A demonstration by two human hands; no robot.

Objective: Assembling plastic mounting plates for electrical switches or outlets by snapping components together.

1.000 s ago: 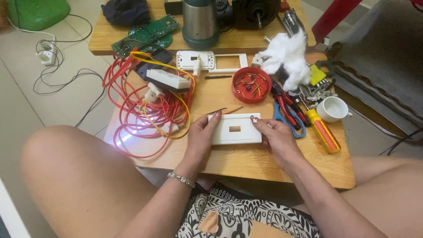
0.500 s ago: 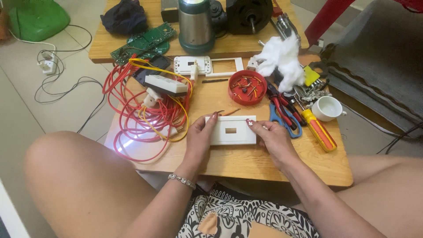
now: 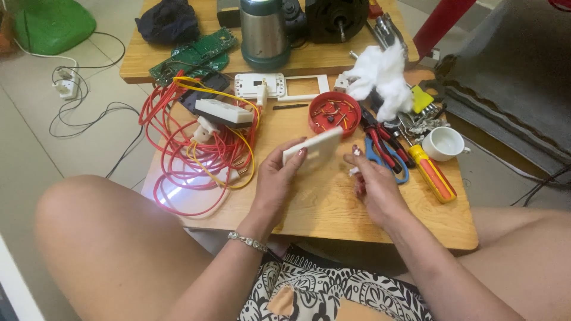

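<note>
My left hand (image 3: 278,181) holds a white rectangular switch plate (image 3: 315,147), lifted off the wooden table (image 3: 333,208) and tilted up on its edge. My right hand (image 3: 372,184) is just right of the plate, fingers curled around a small white piece I cannot make out. Behind the plate sits a red round lid (image 3: 335,113) with small screws and parts in it.
A tangle of red and yellow wires (image 3: 190,148) with white switch parts lies at left. Pliers (image 3: 380,142), a yellow-handled screwdriver (image 3: 431,172), a white cup (image 3: 443,142) and cotton wool (image 3: 377,74) are at right. A steel flask (image 3: 264,30), motor and green circuit board (image 3: 193,56) stand behind.
The white plate, flat on the table under both hands before, is now raised and tilted in my left hand. My right hand has let go of it and drawn back slightly.
</note>
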